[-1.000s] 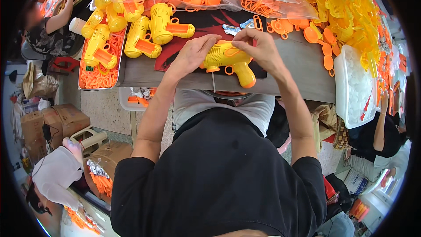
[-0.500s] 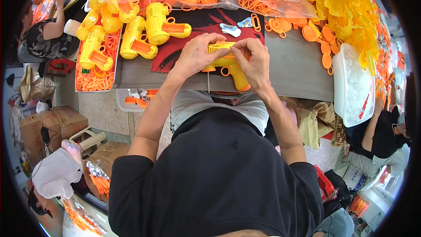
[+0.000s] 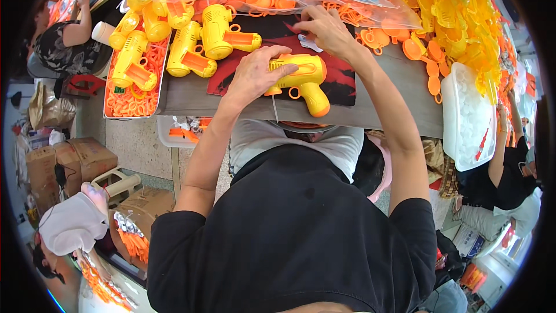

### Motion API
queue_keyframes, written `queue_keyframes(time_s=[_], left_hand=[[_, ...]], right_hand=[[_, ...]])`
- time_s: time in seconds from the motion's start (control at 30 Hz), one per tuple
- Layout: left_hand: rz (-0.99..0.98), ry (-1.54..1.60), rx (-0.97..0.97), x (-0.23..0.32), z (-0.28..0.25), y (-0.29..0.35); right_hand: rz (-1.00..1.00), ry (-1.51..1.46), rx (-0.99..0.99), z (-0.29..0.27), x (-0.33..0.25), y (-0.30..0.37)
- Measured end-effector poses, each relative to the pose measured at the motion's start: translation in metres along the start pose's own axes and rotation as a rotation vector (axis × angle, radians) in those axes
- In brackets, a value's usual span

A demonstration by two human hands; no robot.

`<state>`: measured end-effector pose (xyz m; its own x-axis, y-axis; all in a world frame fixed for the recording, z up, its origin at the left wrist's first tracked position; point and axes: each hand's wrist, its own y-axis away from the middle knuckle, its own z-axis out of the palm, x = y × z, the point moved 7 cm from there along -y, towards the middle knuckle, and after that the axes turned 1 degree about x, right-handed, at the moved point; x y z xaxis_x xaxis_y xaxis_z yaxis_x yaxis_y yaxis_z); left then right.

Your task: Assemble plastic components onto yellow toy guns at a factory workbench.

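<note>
My left hand [image 3: 255, 78] is closed round the back of a yellow toy gun [image 3: 313, 72], its thumb lying along the top. The gun rests on its side near the table's front edge, its orange-tipped grip pointing toward me and a small orange ring at the trigger. A thin pale strip [image 3: 275, 109] hangs down beside it. Farther off, my right hand [image 3: 329, 32] reaches over a dark red and black mat [image 3: 341, 75], fingers bent and apart, seemingly empty. Just under it lies a small white and blue sticker-like piece [image 3: 310, 44], partly covered by the hand.
Several yellow toy guns [image 3: 218, 32] lie at the left, some on a tray [image 3: 107, 104] of orange rings. Plastic bags [image 3: 370, 14] of parts line the back. Orange discs [image 3: 433, 84], a yellow heap [image 3: 446, 11] and a white tub [image 3: 452, 127] occupy the right. Other people sit at both sides.
My right hand has left the toy gun and moved up and away to the small pieces on the mat, hiding some of them. My left hand stays on the gun.
</note>
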<state>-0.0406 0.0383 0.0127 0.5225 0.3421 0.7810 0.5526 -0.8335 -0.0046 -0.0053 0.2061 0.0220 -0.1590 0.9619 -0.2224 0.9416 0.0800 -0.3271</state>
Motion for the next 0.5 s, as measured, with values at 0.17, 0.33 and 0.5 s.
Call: queue_keyframes(time_s=[0.17, 0.33, 0.5], left_hand=[[0.096, 0.008, 0.157, 0.003, -0.001, 0.008], [0.278, -0.127, 0.340, 0.021, 0.006, -0.006], [0.247, -0.013, 0.385, 0.047, -0.004, -0.032]], right_hand=[[-0.101, -0.039, -0.067, 0.012, 0.008, 0.002], [0.207, -0.395, 0.157, -0.023, 0.033, 0.014], [0.573, -1.073, 0.258, -0.053, 0.010, 0.046]])
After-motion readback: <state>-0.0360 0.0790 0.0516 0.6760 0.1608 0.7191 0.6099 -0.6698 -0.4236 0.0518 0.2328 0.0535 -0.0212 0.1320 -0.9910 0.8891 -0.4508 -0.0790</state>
